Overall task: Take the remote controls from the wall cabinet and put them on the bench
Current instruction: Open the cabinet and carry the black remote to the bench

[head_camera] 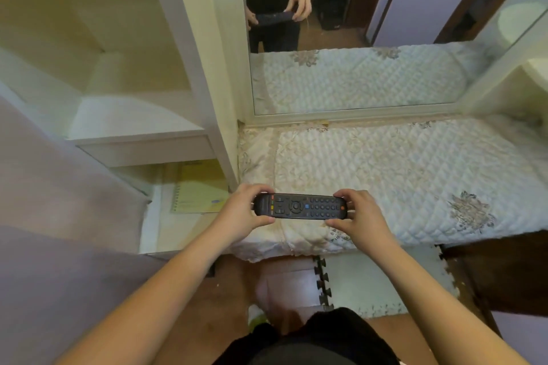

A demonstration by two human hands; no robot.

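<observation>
A black remote control (299, 206) with coloured buttons lies sideways between my hands, buttons up. My left hand (241, 210) grips its left end and my right hand (360, 218) grips its right end. It is held just above the front left part of the bench (415, 175), which is covered by a quilted white cushion. The wall cabinet (118, 68) stands open at the left, and its visible shelves show no other remote.
A mirror (355, 38) behind the bench reflects my hands and the remote. A yellow spiral notebook (198, 190) lies on the low shelf left of the bench. Foam floor mats (370, 284) lie below the bench's front edge.
</observation>
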